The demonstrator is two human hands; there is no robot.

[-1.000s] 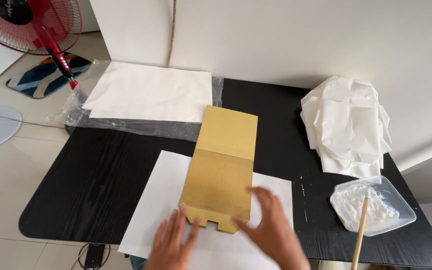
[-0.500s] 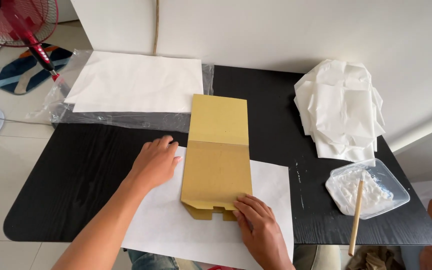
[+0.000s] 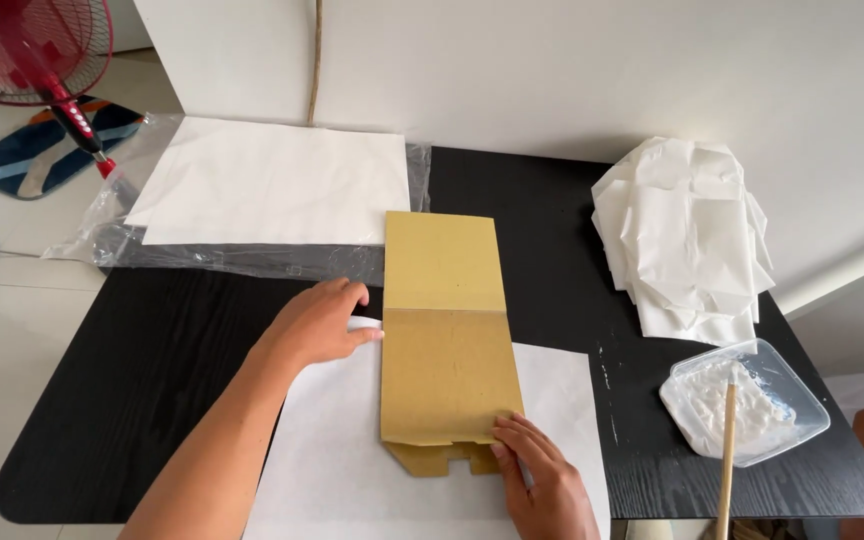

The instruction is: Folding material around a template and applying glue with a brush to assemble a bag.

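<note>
Change: left hand (image 3: 320, 322) moved up from near edge to left side of folded tan cardboard sheet (image 3: 447, 345).
Left grip: spread flat, fingertips on white paper sheet (image 3: 332, 450) beside fold.
Right hand (image 3: 542, 480): fingers flat, pressing cardboard's lower right corner.
Meaning: probably creasing and aligning on black surface (image 3: 152, 400).

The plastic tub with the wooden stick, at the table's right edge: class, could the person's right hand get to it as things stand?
Probably yes. The right hand rests on the brown envelope's lower corner, and only bare black table lies between it and the plastic tub. The wooden stick leans toward the near edge.
</note>
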